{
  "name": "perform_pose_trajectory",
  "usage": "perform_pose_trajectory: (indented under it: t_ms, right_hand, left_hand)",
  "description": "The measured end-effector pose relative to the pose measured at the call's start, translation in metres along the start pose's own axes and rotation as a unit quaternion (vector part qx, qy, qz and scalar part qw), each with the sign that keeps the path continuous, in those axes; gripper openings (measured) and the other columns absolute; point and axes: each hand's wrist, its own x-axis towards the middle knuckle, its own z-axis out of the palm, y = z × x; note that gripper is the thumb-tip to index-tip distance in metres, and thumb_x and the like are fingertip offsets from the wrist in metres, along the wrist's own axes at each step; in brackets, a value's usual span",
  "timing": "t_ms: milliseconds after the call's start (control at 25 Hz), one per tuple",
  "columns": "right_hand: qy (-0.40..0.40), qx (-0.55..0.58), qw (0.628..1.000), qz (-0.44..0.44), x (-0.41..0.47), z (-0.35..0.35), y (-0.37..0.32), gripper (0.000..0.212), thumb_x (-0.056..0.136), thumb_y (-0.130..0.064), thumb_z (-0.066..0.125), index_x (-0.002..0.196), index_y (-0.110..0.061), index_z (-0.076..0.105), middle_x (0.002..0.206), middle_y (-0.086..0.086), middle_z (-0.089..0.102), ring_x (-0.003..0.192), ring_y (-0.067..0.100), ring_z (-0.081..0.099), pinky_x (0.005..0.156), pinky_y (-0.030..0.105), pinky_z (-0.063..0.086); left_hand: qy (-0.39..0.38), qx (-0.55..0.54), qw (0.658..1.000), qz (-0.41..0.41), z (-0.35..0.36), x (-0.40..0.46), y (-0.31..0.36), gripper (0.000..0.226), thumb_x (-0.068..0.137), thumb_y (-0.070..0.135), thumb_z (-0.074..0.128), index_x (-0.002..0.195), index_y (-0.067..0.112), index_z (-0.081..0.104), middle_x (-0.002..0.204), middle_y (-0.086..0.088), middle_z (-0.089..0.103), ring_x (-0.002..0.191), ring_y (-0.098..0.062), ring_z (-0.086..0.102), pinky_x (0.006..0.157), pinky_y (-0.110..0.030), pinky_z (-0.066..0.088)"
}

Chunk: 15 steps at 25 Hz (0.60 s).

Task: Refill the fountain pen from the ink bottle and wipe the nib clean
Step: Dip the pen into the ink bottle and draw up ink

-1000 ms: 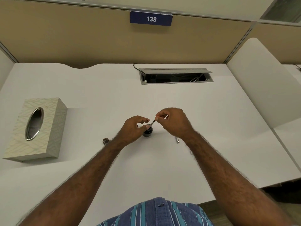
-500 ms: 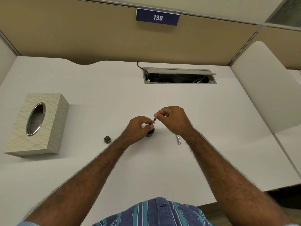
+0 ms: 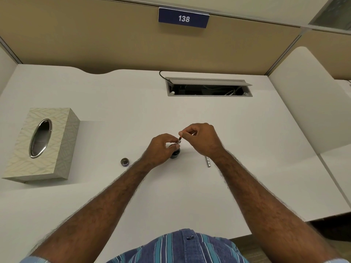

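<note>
A small dark ink bottle (image 3: pixel 175 154) stands open on the white desk (image 3: pixel 133 111), and my left hand (image 3: pixel 160 150) wraps its left side. A thin pen section (image 3: pixel 179 140) stands tilted in the bottle's mouth, its lower end hidden inside. My right hand (image 3: pixel 202 140) pinches the section's top end between thumb and fingertips. The bottle's round cap (image 3: pixel 124 161) lies to the left of my left forearm. A silver pen part (image 3: pixel 208 161) lies on the desk just right of my right wrist.
A patterned tissue box (image 3: pixel 40 144) with an oval metal slot sits at the left. An open cable tray (image 3: pixel 208 89) is set into the desk's far side. Beige partition walls close the back, and a white divider (image 3: pixel 307 99) stands at the right.
My left hand has closed in around the bottle. The pen section has tipped more upright in the bottle's mouth under my right fingertips. The view has shifted slightly.
</note>
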Motion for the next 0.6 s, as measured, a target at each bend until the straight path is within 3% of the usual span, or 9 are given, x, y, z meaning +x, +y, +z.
perform_pose_trajectory:
  t_ms: [240, 600]
  right_hand:
    - [0.020, -0.019, 1.000, 0.013, -0.0021, 0.0037, -0.0008, 0.021, 0.091, -0.044, 0.079, 0.078, -0.028, 0.078, 0.074, -0.019, 0.072, 0.072, -0.004, 0.062, 0.064, 0.020, 0.042]
    - [0.022, -0.035, 0.999, 0.007, -0.0038, 0.0050, -0.0046, 0.021, 0.091, -0.045, 0.078, 0.078, -0.028, 0.075, 0.078, -0.015, 0.074, 0.072, 0.000, 0.064, 0.063, 0.022, 0.044]
  left_hand:
    - [0.016, -0.021, 1.000, -0.007, 0.0017, 0.0001, -0.0025, 0.014, 0.089, 0.015, 0.080, 0.102, 0.015, 0.083, 0.110, 0.003, 0.079, 0.103, -0.006, 0.068, 0.081, 0.001, 0.039]
    - [0.018, -0.024, 0.999, -0.013, 0.0035, 0.0006, -0.0067, 0.014, 0.089, 0.018, 0.080, 0.102, 0.019, 0.084, 0.109, 0.007, 0.079, 0.103, 0.000, 0.067, 0.083, -0.006, 0.041]
